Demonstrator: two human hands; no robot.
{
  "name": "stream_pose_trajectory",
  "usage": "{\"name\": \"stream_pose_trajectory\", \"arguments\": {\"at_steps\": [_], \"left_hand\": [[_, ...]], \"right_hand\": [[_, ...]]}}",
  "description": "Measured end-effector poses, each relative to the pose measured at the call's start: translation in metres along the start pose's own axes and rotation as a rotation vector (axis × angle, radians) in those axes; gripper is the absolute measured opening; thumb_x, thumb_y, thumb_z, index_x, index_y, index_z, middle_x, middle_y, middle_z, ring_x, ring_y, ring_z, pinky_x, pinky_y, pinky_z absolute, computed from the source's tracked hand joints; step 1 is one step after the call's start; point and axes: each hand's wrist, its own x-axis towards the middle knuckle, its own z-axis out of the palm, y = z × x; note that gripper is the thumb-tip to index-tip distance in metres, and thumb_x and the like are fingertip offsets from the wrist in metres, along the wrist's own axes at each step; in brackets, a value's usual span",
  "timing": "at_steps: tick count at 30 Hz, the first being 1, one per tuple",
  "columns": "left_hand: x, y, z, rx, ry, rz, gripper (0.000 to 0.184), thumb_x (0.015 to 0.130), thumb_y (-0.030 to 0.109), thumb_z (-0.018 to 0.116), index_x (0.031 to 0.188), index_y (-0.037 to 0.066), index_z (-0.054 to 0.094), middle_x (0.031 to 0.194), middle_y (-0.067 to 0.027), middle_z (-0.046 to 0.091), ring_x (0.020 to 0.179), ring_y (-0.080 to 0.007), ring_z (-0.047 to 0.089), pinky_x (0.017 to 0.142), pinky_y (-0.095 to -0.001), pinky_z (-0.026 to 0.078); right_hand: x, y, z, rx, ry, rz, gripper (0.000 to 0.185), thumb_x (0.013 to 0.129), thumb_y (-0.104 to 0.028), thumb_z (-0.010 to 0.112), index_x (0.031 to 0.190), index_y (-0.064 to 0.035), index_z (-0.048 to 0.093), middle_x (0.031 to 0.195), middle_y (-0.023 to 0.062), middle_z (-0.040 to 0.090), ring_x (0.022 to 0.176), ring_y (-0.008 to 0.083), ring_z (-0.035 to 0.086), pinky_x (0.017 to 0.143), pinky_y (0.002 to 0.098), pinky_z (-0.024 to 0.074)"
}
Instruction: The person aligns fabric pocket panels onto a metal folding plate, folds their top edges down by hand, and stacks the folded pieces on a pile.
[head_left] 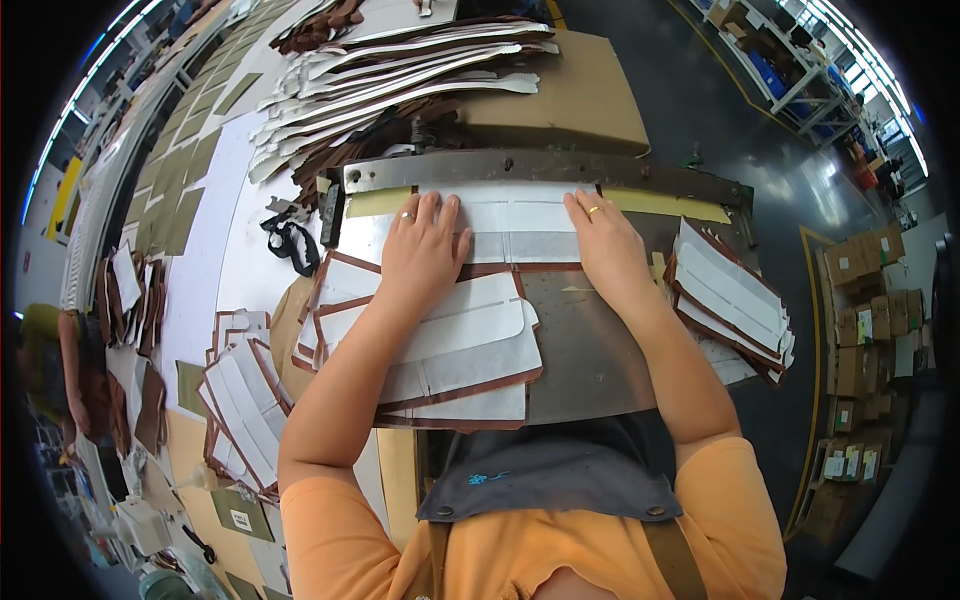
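Note:
A white-faced panel with brown edges (515,220) lies flat on the metal work plate (590,360), its far edge along a long metal bar (540,172). My left hand (425,245) rests on the panel's left end, fingers stretched toward the bar. On the right end lies my right hand (608,240), fingers extended and flat. Yellowish strips (668,205) run along the bar. Under my left forearm, a loose pile of similar panels (460,340) covers the plate's left part. Another fanned pile (735,290) is beside my right forearm.
Long white-and-brown strips (400,85) are heaped behind the bar beside a cardboard box (570,95). More panels (245,405) lie at the left, near black straps (290,245). A person's arm (72,370) shows far left. Cartons (860,350) stand on the right.

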Motion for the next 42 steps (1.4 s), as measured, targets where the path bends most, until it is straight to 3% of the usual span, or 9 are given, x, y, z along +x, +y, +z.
{"name": "stream_pose_trajectory", "arguments": {"at_steps": [11, 14, 20, 23, 26, 32, 36, 39, 42], "left_hand": [[-0.002, 0.004, 0.007, 0.000, 0.105, -0.002, 0.037, 0.089, 0.023, 0.051, 0.119, 0.002, 0.049, 0.118, -0.0188, 0.051, 0.110, -0.0362, 0.048, 0.088, -0.0415, 0.043], [-0.004, -0.001, 0.009, -0.041, 0.143, 0.004, 0.031, 0.088, 0.021, 0.052, 0.114, 0.003, 0.051, 0.112, -0.0166, 0.053, 0.106, -0.0364, 0.050, 0.086, -0.0421, 0.043], [0.000, -0.008, 0.002, -0.144, 0.023, -0.086, 0.030, 0.082, 0.015, 0.057, 0.110, 0.005, 0.053, 0.107, -0.0130, 0.054, 0.102, -0.0350, 0.051, 0.084, -0.0430, 0.043], [0.005, -0.016, 0.013, -0.199, 0.344, -0.087, 0.042, 0.080, 0.021, 0.057, 0.118, 0.003, 0.052, 0.112, -0.0116, 0.053, 0.104, -0.0327, 0.050, 0.085, -0.0433, 0.041], [0.003, -0.020, 0.008, -0.018, 0.077, -0.105, 0.052, 0.080, 0.030, 0.055, 0.124, 0.002, 0.049, 0.118, -0.0108, 0.051, 0.107, -0.0307, 0.049, 0.088, -0.0428, 0.038], [0.006, -0.013, 0.002, 0.048, -0.059, -0.146, 0.053, 0.082, 0.033, 0.053, 0.126, 0.004, 0.047, 0.123, -0.0111, 0.049, 0.108, -0.0319, 0.049, 0.090, -0.0412, 0.035], [0.003, -0.015, 0.005, -0.036, 0.230, -0.131, 0.053, 0.083, 0.028, 0.056, 0.130, 0.006, 0.043, 0.126, -0.0104, 0.047, 0.111, -0.0327, 0.046, 0.092, -0.0429, 0.032], [0.010, -0.015, -0.016, -0.209, 0.522, -0.142, 0.048, 0.085, 0.023, 0.059, 0.129, 0.009, 0.045, 0.129, -0.0113, 0.044, 0.119, -0.0302, 0.038, 0.096, -0.0443, 0.027], [0.009, -0.007, -0.038, -0.276, 0.671, -0.054, 0.041, 0.085, 0.019, 0.058, 0.124, 0.010, 0.048, 0.128, -0.0117, 0.044, 0.117, -0.0277, 0.039, 0.096, -0.0424, 0.025]], "right_hand": [[-0.001, 0.006, -0.007, 0.142, 0.016, -0.021, 0.032, 0.086, -0.006, 0.048, 0.117, -0.0035, 0.055, 0.119, 0.0123, 0.057, 0.110, 0.0281, 0.054, 0.093, 0.0386, 0.0444], [0.016, 0.001, -0.027, 0.292, -0.248, 0.186, 0.028, 0.085, -0.007, 0.052, 0.113, -0.0029, 0.057, 0.117, 0.0134, 0.058, 0.107, 0.0303, 0.055, 0.091, 0.0381, 0.0441], [0.073, -0.039, 0.020, 0.604, -0.040, -0.238, 0.029, 0.082, -0.007, 0.057, 0.110, -0.0026, 0.058, 0.110, 0.0131, 0.056, 0.105, 0.0298, 0.051, 0.092, 0.0374, 0.0413], [0.092, -0.066, 0.032, 0.584, -0.084, -0.305, 0.030, 0.081, -0.007, 0.058, 0.111, -0.0038, 0.059, 0.105, 0.0118, 0.057, 0.103, 0.0293, 0.051, 0.090, 0.0377, 0.0424], [0.090, -0.066, 0.023, 0.465, -0.124, -0.303, 0.028, 0.080, -0.008, 0.059, 0.107, -0.0042, 0.059, 0.100, 0.0103, 0.057, 0.097, 0.0289, 0.052, 0.087, 0.0384, 0.0434], [0.072, -0.016, -0.001, 0.339, -0.298, -0.060, 0.020, 0.077, -0.017, 0.065, 0.090, -0.0028, 0.058, 0.096, 0.0105, 0.056, 0.094, 0.0288, 0.054, 0.081, 0.0399, 0.0453], [0.082, -0.011, -0.011, 0.481, -0.526, 0.054, 0.020, 0.076, -0.011, 0.064, 0.093, -0.0036, 0.057, 0.082, 0.0079, 0.057, 0.088, 0.0220, 0.056, 0.078, 0.0332, 0.0460], [0.080, 0.004, -0.043, 0.819, -0.418, 0.248, 0.018, 0.079, -0.010, 0.060, 0.095, -0.0031, 0.056, 0.082, 0.0056, 0.058, 0.080, 0.0166, 0.056, 0.071, 0.0295, 0.0473], [0.064, 0.008, -0.081, 1.507, -0.075, 0.577, 0.019, 0.084, -0.013, 0.057, 0.099, -0.0015, 0.055, 0.087, 0.0054, 0.060, 0.078, 0.0144, 0.058, 0.067, 0.0294, 0.0495]]}}
